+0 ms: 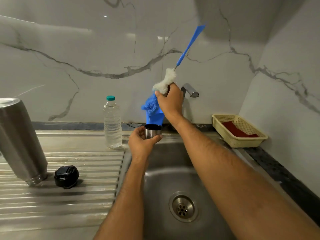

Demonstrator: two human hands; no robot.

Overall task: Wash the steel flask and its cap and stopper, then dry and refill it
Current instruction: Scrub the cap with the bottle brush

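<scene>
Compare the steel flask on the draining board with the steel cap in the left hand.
The flask is tall and stands upside down, mouth on the ribbed draining board; the cap is short and held mouth up. Nothing touches the flask; the left hand grips the cap above the sink. The cap shows a dark inside; the flask's inside is hidden. Both have brushed steel walls.

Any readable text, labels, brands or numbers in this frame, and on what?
None can be read.
Water bottle: clear, no label showing.
Stopper: raised moulding on its black top, too blurred to tell if it is lettering.
Flask: plain steel on the side in view.
Cap, held in the left hand: no marking visible.
Brush in the right hand, and the basket: no print visible.
</scene>
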